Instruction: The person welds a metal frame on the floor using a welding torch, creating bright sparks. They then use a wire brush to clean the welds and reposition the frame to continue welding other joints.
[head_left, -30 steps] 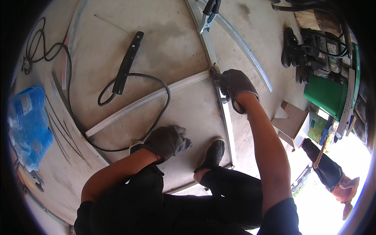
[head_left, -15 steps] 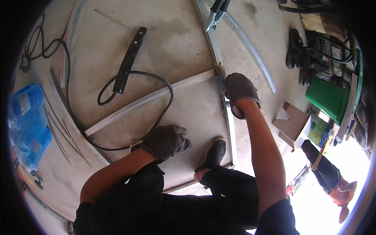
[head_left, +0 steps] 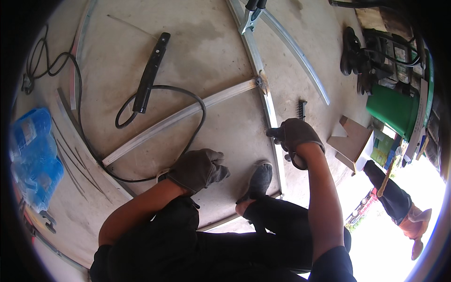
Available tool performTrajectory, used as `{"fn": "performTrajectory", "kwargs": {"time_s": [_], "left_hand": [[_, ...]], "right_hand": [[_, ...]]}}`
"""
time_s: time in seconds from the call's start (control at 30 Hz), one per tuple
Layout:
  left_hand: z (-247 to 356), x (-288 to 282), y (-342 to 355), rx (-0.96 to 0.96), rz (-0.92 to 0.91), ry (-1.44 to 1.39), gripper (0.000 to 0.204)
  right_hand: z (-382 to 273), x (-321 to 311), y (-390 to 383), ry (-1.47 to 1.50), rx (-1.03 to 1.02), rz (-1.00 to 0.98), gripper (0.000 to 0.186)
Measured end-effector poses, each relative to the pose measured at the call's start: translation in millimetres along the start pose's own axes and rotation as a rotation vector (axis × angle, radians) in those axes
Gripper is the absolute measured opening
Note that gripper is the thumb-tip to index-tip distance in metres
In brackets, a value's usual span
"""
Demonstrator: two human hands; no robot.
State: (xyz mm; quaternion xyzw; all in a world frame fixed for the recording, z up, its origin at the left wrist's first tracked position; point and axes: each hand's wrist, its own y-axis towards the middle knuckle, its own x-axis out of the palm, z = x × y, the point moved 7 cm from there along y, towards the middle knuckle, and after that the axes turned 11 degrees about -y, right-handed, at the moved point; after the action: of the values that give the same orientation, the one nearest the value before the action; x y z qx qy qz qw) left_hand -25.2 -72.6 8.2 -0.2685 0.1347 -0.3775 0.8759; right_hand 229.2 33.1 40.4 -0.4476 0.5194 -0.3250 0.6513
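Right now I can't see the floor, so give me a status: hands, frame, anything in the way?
Left hand gloved, resting on floor, empty. Right hand gloved, at the metal frame rail. Black cable lies across the crossbar.

Grey-brown work gloves, left hand (head_left: pixel 197 169), right hand (head_left: pixel 297 136); black clothing; dark shoe (head_left: pixel 257 181).

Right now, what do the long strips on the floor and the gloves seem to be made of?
The strips look like bare metal: pale grey, dull sheen, with a dark joint where two meet. The left hand and right hand wear gloves that look like worn grey-brown leather, creased and matte.
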Motion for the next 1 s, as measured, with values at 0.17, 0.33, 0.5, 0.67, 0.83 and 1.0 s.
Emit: {"fn": "performTrajectory", "kwargs": {"time_s": [0.17,0.33,0.5,0.67,0.83,1.0], "left_hand": [[-12,-10,-1,0.144,0.080,-0.053,0.040],[-7,-33,4,-0.024,0.088,-0.357,0.033],[30,-71,-15,0.121,0.210,-0.629,0.030],[85,-70,-31,0.369,0.326,-0.144,0.029],[35,-54,-22,0.042,0.235,0.287,0.044],[-10,-74,-44,0.024,0.455,0.362,0.035]], "right_hand": [[-32,-16,-48,1.816,-0.306,0.022,0.071],[-61,-23,-65,2.150,-1.005,-0.124,0.081],[-74,-6,-68,1.850,-0.803,0.140,0.040],[-103,-28,-87,1.317,-0.770,0.385,0.050],[-74,17,-50,1.093,-0.368,0.218,0.035],[25,13,-36,1.278,0.170,0.420,0.037]]}}
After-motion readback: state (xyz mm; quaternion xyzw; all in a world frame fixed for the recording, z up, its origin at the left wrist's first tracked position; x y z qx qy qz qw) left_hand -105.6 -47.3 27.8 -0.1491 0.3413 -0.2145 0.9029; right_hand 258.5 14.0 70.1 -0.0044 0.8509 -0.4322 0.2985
